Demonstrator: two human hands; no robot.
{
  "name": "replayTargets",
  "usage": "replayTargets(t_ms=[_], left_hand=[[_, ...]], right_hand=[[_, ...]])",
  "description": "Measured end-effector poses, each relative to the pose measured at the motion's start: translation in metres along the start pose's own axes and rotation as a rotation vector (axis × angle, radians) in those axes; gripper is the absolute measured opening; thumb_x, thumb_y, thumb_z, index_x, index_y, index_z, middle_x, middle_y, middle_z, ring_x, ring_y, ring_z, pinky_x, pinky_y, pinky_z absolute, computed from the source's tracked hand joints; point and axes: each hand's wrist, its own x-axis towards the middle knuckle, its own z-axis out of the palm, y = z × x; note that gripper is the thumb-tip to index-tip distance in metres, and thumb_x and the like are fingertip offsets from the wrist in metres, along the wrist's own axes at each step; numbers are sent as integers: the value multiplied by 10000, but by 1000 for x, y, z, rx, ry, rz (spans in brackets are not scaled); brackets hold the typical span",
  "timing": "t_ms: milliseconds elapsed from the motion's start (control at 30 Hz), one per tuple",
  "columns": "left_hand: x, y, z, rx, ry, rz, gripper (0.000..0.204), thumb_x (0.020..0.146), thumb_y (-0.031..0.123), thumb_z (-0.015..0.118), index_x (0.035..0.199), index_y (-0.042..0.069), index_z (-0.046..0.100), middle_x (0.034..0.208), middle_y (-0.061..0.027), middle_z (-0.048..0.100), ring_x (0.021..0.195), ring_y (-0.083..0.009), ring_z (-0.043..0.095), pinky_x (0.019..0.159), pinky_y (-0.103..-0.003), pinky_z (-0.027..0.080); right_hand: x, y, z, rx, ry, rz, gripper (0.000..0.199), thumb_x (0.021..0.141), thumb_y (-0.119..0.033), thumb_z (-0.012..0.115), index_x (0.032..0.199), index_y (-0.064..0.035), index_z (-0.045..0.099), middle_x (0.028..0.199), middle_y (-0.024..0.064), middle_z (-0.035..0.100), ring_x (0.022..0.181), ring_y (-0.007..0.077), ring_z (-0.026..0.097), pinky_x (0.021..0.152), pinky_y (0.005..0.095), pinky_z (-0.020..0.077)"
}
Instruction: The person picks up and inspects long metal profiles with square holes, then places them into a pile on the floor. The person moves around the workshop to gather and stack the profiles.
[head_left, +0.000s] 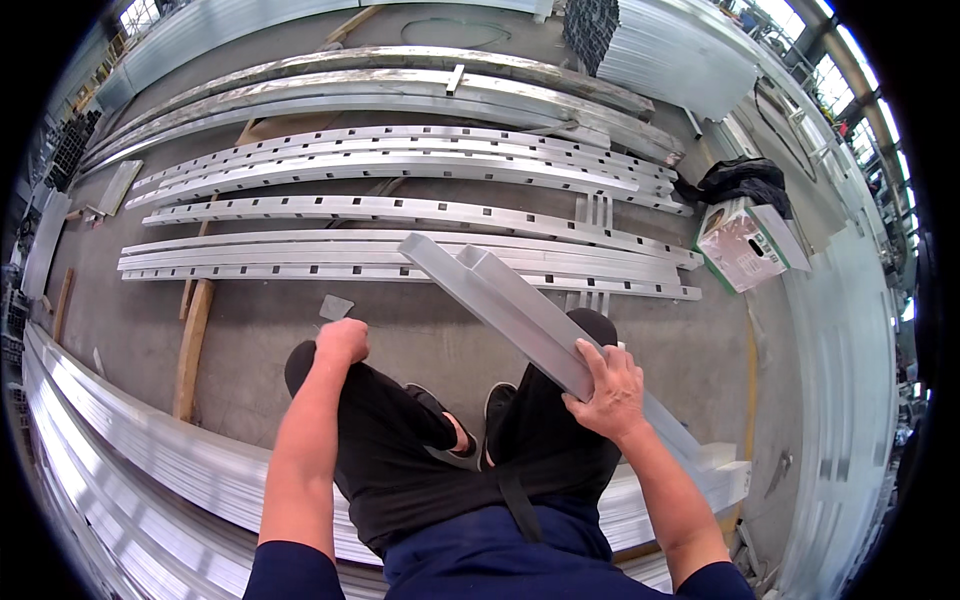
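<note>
I sit with my knees apart. My right hand [607, 390] grips a long silver aluminium profile [500, 308] with a raised rib or channel along it. The profile slants across my right thigh; its far end points up and left over the rails on the floor, and its near end passes under my right forearm. My left hand [343, 342] is curled into a fist on my left knee, its inside hidden. Just beyond it, a small grey flat plate [336, 307] lies on the floor. Several rails with square holes [400, 270] lie in rows ahead.
Long aluminium bars [150, 445] are stacked beneath and behind me. A wooden beam [194, 350] lies at the left. To the right stand an open carton [738, 245] and a black plastic bag [745, 182]. Weathered beams [370, 62] lie beyond the rails.
</note>
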Motion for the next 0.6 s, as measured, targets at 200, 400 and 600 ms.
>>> replayTargets(t_ms=[200, 400, 600], left_hand=[[46, 5, 58, -341, -126, 25, 340, 801, 357, 667, 1009, 94, 721, 1100, -154, 685, 1053, -321, 638, 901, -425, 515], [114, 31, 98, -611, -51, -25, 391, 792, 347, 648, 1003, 22, 698, 1042, -193, 691, 1026, -347, 643, 901, -419, 510], [203, 36, 126, -1078, -31, -346, 452, 860, 356, 643, 1152, 10, 637, 1016, -145, 686, 893, -265, 668, 747, -378, 543]], right_hand=[[31, -3, 5, -5, -163, 92, 874, 594, -299, 819, 1380, -258, 439, 1136, 133, 472, 1092, 343, 482, 849, 493, 401], [48, 7, 15, -15, -206, 115, 854, 587, -262, 809, 1354, -218, 437, 1162, 156, 456, 1079, 373, 476, 860, 512, 398], [86, 18, 26, 2, -313, 107, 860, 566, -242, 803, 1338, -195, 426, 1150, 170, 455, 1057, 379, 472, 837, 499, 383]])
